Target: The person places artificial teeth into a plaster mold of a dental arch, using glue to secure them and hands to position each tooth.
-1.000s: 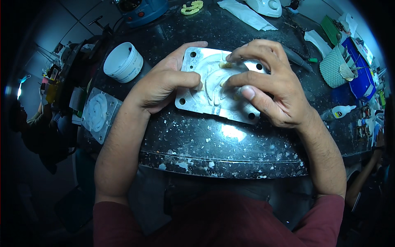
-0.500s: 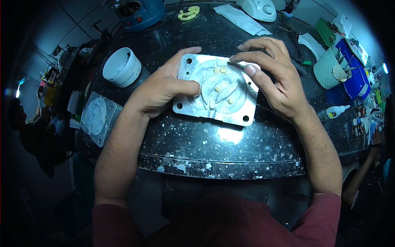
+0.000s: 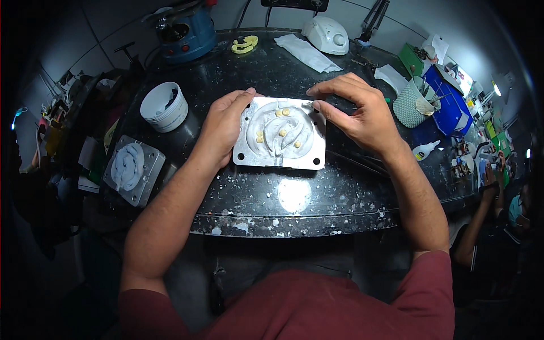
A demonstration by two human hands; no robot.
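The left hand [image 3: 224,127] clasps the left edge of the plate [image 3: 297,162] over the table [image 3: 351,198]. The right hand [image 3: 360,110], half curled, is at its far right corner; whether it grips cannot be told.

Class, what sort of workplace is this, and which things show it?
Probably a dental workshop: a metal plate bearing tooth-like pieces, and yellow arch-shaped material on a spattered black workbench.

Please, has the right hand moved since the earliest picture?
Yes. The right hand moved rightward, nearer to the pale basket; it left the middle of the metal plate for its upper right corner.
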